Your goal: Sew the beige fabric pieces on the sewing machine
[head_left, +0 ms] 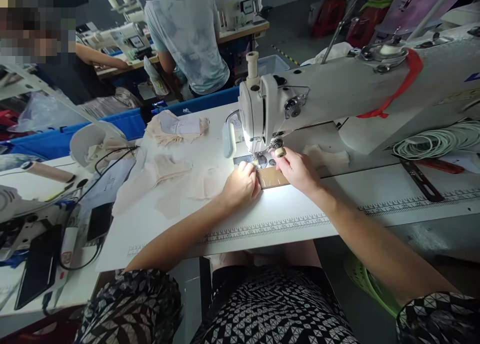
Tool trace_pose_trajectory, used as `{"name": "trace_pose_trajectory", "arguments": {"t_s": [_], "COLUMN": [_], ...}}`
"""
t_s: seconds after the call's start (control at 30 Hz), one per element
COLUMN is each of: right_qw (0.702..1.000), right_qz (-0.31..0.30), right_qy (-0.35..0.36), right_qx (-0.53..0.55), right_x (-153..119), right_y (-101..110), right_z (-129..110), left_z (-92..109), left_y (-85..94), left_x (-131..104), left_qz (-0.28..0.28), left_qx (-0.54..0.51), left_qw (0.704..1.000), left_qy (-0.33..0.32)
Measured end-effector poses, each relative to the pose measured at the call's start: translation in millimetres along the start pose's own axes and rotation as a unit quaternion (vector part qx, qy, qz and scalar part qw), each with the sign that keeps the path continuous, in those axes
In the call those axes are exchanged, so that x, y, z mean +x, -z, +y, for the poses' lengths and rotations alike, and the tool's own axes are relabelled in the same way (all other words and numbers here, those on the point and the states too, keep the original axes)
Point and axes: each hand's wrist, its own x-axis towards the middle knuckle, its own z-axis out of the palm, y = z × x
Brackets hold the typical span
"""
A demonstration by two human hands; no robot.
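Observation:
The white sewing machine (258, 104) has its lamp lit over the needle area. My left hand (242, 185) is closed, fingertips bunched just left of the needle area; whatever they hold is hidden. My right hand (300, 171) is closed too, with its thumb and forefinger at a small round knob-like part (279, 151) below the machine head. I cannot tell whether that part is gripped or only touched. Between my hands lies a brown plate (273, 178) at the machine bed. A round metal part (261, 160) shows beside the needle.
Pale fabric pieces (161, 171) lie to the left, more fabric (326, 156) to the right. A black metal tool (422, 179) and coiled pale cord (438, 140) are at the right. A printed ruler (262, 229) runs along the table's front. Co-workers sit beyond the blue edge (202, 101).

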Motion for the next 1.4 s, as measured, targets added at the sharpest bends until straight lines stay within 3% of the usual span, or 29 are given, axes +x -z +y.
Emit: {"name": "trace_pose_trajectory", "arguments": {"t_s": [0.2,0.4,0.57,0.67,0.8,0.93,1.07,1.17,1.23,1.33,1.4], "right_qw": [1.000,1.000,0.997,0.992,0.968,0.925,0.908,0.920,0.928,0.939,0.926], "right_qz": [-0.003,-0.012,0.004,-0.003,-0.074,-0.142,-0.152,-0.099,-0.069,-0.092,-0.186], "right_qy": [-0.003,0.006,0.022,0.080,0.203,0.316,0.367,0.365,0.363,0.311,0.217], "right_qx": [0.004,0.011,-0.070,-0.094,-0.127,-0.155,-0.133,-0.101,-0.046,0.117,0.245], "right_x": [5,4,-5,-12,-24,-41,-65,-88,-107,-137,-152], "right_y": [-6,3,0,-7,-21,-33,-37,-41,-39,-20,-2], "right_z": [-2,-5,6,3,-25,-58,-63,-51,-45,-48,-54], "left_z": [-5,-3,-18,-39,-60,-57,-57,-65,-66,-49,-28], "left_y": [0.3,2.3,8.1,20.9,40.4,48.7,39.5,26.4,26.3,55.8,91.7], "left_x": [2,5,8,9,6,4,-2,-28,-64,-139,-189], "left_qz": [-0.010,-0.019,-0.001,0.012,-0.012,-0.071,-0.085,-0.095,-0.095,-0.106,-0.146], "left_qx": [0.002,-0.013,-0.059,-0.061,-0.019,-0.070,-0.154,-0.248,-0.318,-0.396,-0.430], "left_qw": [1.000,0.999,0.997,0.985,0.947,0.927,0.925,0.920,0.898,0.839,0.800], "left_qy": [0.016,0.032,0.055,0.163,0.319,0.361,0.336,0.288,0.288,0.357,0.393]}}
